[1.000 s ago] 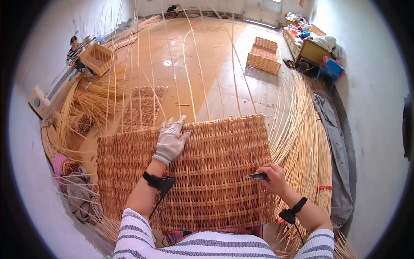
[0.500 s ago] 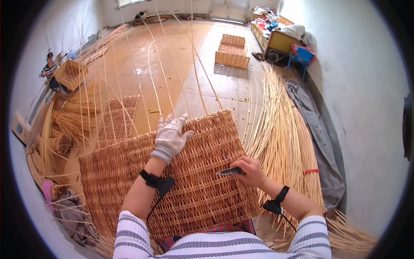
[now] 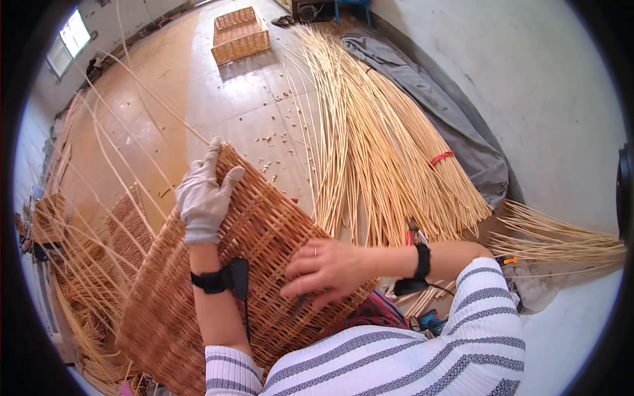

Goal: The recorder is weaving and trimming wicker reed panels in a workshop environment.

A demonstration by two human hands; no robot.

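A brown woven wicker panel (image 3: 178, 290) is tilted diagonally in front of me, long pale rods (image 3: 122, 171) rising from its upper edge. My gloved left hand (image 3: 205, 198) is closed on that edge near the upper corner. My bare right hand (image 3: 323, 270), wearing a ring and slightly blurred, rests over the weave with fingers apart and loosely bent; something dark beneath them is partly hidden, and I cannot make out whether it is the pointed tool.
A loose bundle of straw-coloured rods (image 3: 370, 138) lies at right beside a grey cloth (image 3: 429, 99). Behind are a rectangular basket (image 3: 239, 47) and another flat panel (image 3: 125, 224). Red-handled pliers (image 3: 413, 235), an orange-handled tool (image 3: 507, 261) and a teal tool (image 3: 430, 322) lie near my right arm.
My view has turned right. The panel has rotated anticlockwise with my left hand on it. My right hand's fingers have spread from their grip on the dark pointed tool.
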